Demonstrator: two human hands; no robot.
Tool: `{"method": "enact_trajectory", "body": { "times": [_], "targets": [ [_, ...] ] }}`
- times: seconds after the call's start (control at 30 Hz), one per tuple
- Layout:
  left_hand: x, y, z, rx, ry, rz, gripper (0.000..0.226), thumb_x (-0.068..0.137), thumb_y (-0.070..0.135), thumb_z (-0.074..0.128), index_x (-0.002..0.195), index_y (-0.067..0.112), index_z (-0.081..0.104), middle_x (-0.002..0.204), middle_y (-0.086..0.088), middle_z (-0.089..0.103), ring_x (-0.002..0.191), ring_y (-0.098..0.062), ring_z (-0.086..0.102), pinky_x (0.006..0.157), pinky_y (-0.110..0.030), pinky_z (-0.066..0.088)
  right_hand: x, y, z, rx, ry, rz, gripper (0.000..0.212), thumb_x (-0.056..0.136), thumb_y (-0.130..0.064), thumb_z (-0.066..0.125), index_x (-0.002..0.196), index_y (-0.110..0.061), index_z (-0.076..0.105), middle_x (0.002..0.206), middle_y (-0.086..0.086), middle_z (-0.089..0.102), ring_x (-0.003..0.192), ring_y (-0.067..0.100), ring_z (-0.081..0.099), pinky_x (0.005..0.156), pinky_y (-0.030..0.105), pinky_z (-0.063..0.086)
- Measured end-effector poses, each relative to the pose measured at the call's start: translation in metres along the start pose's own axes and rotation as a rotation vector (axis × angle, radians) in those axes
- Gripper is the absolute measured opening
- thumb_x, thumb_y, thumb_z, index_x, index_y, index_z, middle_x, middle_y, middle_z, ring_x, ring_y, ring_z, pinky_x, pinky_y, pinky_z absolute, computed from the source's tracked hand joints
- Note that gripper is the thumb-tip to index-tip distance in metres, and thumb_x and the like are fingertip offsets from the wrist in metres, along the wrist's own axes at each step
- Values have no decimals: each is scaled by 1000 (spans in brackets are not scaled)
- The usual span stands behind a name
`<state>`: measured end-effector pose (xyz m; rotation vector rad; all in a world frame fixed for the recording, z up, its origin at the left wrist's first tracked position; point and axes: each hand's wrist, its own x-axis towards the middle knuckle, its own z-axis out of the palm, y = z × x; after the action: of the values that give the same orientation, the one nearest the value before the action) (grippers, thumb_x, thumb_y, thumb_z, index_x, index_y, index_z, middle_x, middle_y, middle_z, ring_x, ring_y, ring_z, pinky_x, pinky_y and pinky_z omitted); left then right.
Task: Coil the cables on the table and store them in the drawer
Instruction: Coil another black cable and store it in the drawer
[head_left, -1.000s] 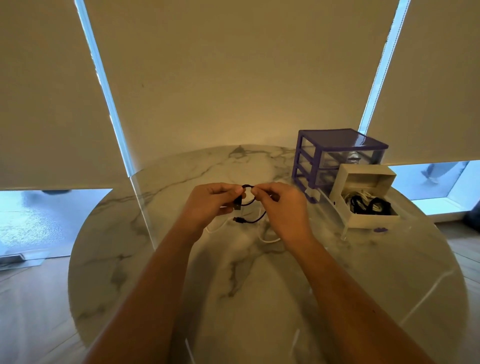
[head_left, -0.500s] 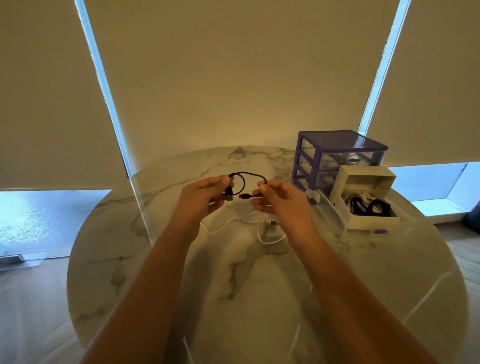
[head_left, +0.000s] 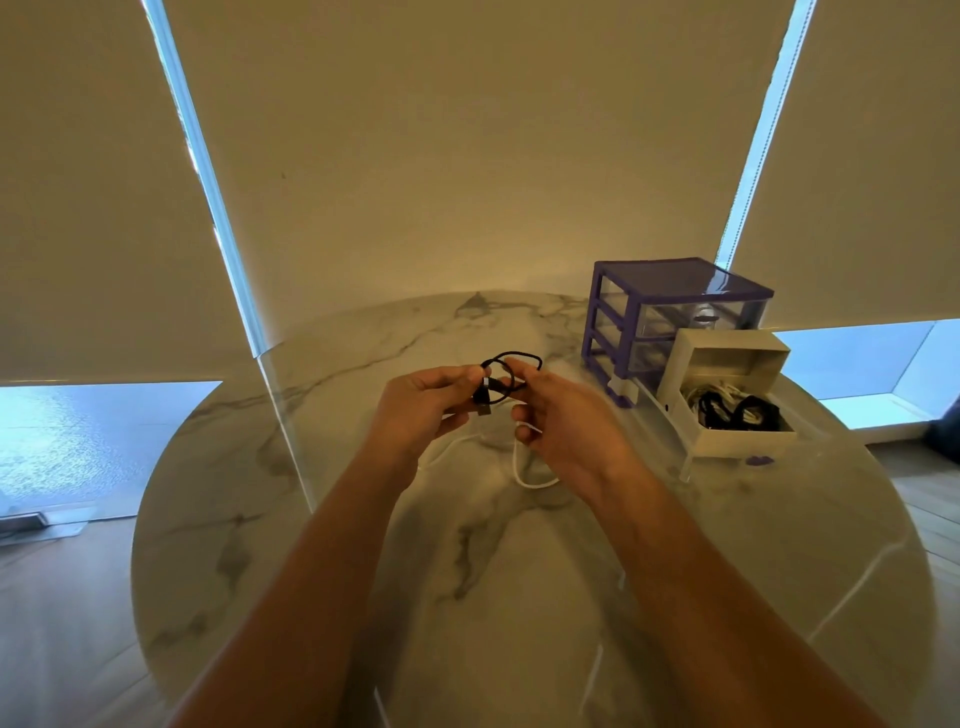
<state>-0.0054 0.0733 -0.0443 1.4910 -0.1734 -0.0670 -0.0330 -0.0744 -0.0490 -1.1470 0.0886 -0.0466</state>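
Note:
A short black cable (head_left: 511, 358) is held above the round marble table (head_left: 519, 597), looped into a small coil. My left hand (head_left: 423, 408) pinches the coil and its plug between thumb and fingers. My right hand (head_left: 563, 421) holds the other side of the loop with its fingertips. A white cable (head_left: 524, 475) lies loose on the table under my hands, partly hidden by them. To the right, a white drawer (head_left: 727, 441) sits pulled out on the table and holds several coiled black and white cables (head_left: 732, 410).
A small purple-framed drawer unit (head_left: 670, 317) with clear drawers stands at the back right, just behind the white drawer. Beige roller blinds hang behind the table. The table's front edge curves close to my forearms; wooden floor lies beyond it.
The black cable has been wound from one wide arc between my hands into a tighter double loop. Both hands have come closer together.

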Motion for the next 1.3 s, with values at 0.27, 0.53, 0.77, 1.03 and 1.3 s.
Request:
{"method": "enact_trajectory", "body": {
  "times": [0.27,0.53,0.77,1.03,1.3],
  "targets": [
    [2,-3,1,14,8,58,6,86,21,69,88,22,74,81,5,74,76,-5,70,75,-22,53,-4,2,9,-35,-149,-34,22,88,3,59,109,-3,64,89,14,63,71,16,61,66,26,56],
    [9,-5,-8,-41,179,115,10,86,24,69,95,21,73,90,2,74,79,-4,70,67,-16,52,-8,5,11,-418,-191,65,45,78,10,69,119,-5,58,87,10,68,68,16,64,58,20,53],
    [13,-4,-17,-39,298,166,11,87,26,69,97,21,73,98,-1,73,89,-9,70,68,-17,51,-10,2,9,-810,-172,36,23,74,1,77,93,-7,67,66,3,60,48,4,53,45,12,42],
    [10,-6,-5,20,132,158,16,94,27,59,104,19,69,99,7,74,91,-4,69,72,-18,48,-9,-2,12,-635,-28,-48,39,79,-23,77,114,-17,59,91,6,67,68,12,59,58,21,49],
    [5,-5,4,16,36,150,14,93,28,60,101,21,69,90,8,75,83,-3,69,66,-13,50,-7,-2,8,-436,147,-157,18,89,-22,67,101,-11,72,86,4,72,64,9,58,59,14,52]
  ]
}}
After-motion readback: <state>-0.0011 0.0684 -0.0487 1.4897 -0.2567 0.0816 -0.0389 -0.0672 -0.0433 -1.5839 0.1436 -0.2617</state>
